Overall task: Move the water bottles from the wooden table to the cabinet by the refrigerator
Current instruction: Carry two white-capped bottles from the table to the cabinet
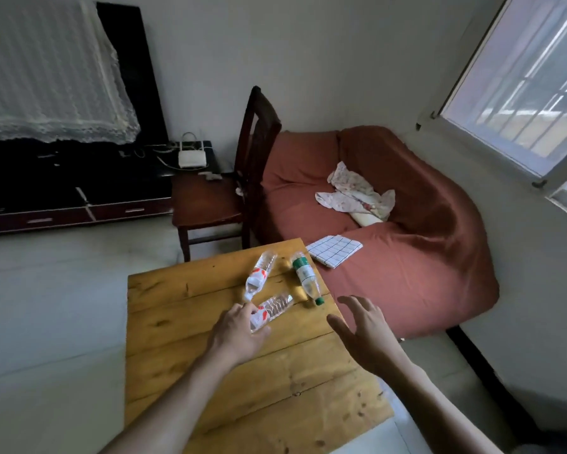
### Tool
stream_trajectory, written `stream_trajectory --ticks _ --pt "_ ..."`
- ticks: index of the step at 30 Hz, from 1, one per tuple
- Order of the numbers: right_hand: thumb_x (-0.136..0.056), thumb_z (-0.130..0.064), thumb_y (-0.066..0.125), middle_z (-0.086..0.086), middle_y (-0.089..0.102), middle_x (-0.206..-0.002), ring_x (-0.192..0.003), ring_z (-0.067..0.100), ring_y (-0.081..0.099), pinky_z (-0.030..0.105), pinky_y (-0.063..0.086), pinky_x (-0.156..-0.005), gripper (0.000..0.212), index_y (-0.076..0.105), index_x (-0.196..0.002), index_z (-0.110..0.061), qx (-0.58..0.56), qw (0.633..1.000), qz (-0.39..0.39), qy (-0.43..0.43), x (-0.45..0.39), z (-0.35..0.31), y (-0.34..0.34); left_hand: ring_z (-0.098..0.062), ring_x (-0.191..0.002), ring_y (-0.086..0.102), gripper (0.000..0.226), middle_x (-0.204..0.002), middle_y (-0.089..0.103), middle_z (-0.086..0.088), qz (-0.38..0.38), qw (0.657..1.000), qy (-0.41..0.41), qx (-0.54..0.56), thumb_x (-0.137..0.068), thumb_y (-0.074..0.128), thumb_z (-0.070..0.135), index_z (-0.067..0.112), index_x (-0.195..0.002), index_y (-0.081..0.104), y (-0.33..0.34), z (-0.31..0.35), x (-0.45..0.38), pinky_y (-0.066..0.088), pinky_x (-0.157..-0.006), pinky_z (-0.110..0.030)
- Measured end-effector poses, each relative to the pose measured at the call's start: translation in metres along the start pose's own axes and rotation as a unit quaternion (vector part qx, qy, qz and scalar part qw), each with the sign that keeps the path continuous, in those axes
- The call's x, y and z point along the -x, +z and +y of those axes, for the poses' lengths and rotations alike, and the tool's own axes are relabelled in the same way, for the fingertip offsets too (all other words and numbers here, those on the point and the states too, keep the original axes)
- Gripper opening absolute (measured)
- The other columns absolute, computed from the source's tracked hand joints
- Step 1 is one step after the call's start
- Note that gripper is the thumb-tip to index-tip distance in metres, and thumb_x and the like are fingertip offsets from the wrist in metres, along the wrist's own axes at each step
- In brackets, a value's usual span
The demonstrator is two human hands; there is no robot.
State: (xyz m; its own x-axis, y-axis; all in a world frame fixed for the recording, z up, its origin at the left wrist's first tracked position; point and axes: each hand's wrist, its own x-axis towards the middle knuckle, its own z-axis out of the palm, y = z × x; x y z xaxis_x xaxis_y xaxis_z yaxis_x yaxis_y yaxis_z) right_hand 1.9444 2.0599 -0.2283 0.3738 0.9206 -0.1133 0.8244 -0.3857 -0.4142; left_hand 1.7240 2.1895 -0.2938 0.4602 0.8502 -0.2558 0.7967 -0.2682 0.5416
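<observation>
Both of my forearms reach out over the yellow-brown plank wooden table [243, 381], and my left hand [239, 332] is the one already at work: its fingers curl round the cap end of the nearest clear plastic water bottle with a red-and-white label [272, 310]. That bottle lies on its side, its long axis running from my left palm up and to the right, base pointing away from me. My right hand [365, 332] hovers above the table's right edge with fingers spread and straight, holding nothing.

Just beyond its fingertips lies the clear plastic bottle with a green label and green cap [305, 278], also on its side, cap towards me and base away, axis nearly in line with my right arm. So the right hand is plainly the nearer one for it, and I judge a short forward reach would bring my palm over its neck end.

A second red-labelled clear bottle [259, 275] lies farther off, near the far edge, slanting the same way as the first and closer to my left side.

None of the three has left the table yet; the cabinet and refrigerator are out of sight.
</observation>
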Motion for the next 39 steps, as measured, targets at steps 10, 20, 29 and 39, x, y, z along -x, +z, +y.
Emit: stream_trajectory --ticks 10,20,29,39 --pt "-0.084 -0.077 0.026 0.002 0.047 -0.143 -0.121 0.025 0.048 0.043 0.046 -0.096 0.077 0.048 -0.137 -0.026 -0.004 0.986 -0.112 -0.126 -0.102 0.071 0.028 -0.018 -0.115 0.053 0.037 -0.12 0.056 0.007 0.082 0.984 -0.159 0.023 -0.088 0.061 0.049 0.028 -0.119 0.055 0.046 0.033 -0.02 0.043 -0.087 -0.029" --pt "-0.081 -0.082 0.014 -0.004 0.037 -0.151 -0.132 0.019 0.039 0.041 0.046 -0.101 0.085 0.038 -0.143 -0.031 0.05 0.971 -0.168 -0.162 -0.155 0.105 0.082 -0.014 -0.117 0.05 0.037 -0.125 0.053 0.01 0.086 0.98 -0.179 -0.002 -0.09 0.058 0.049 0.03 -0.122 0.052 0.098 -0.014 -0.062 0.046 -0.09 -0.029" --pt "-0.085 -0.07 0.034 0.006 0.05 -0.142 -0.127 0.028 0.046 0.042 0.045 -0.099 0.074 0.049 -0.138 -0.022 0.031 0.969 -0.206 -0.136 -0.182 0.138 0.157 -0.015 -0.12 0.052 0.036 -0.125 0.058 0.008 0.092 0.974 -0.195 0.07 -0.089 0.067 0.035 0.025 -0.123 0.057 0.17 -0.064 -0.084 0.047 -0.096 -0.03" --pt "-0.085 -0.07 0.033 0.003 0.047 -0.145 -0.127 0.024 0.044 0.042 0.048 -0.095 0.073 0.045 -0.14 -0.024 0.003 0.966 -0.232 -0.115 -0.202 0.155 0.224 -0.018 -0.121 0.049 0.046 -0.131 0.056 0.003 0.124 0.969 -0.212 0.002 -0.086 0.073 0.025 0.024 -0.127 0.053 0.207 -0.115 -0.145 0.047 -0.091 -0.028"
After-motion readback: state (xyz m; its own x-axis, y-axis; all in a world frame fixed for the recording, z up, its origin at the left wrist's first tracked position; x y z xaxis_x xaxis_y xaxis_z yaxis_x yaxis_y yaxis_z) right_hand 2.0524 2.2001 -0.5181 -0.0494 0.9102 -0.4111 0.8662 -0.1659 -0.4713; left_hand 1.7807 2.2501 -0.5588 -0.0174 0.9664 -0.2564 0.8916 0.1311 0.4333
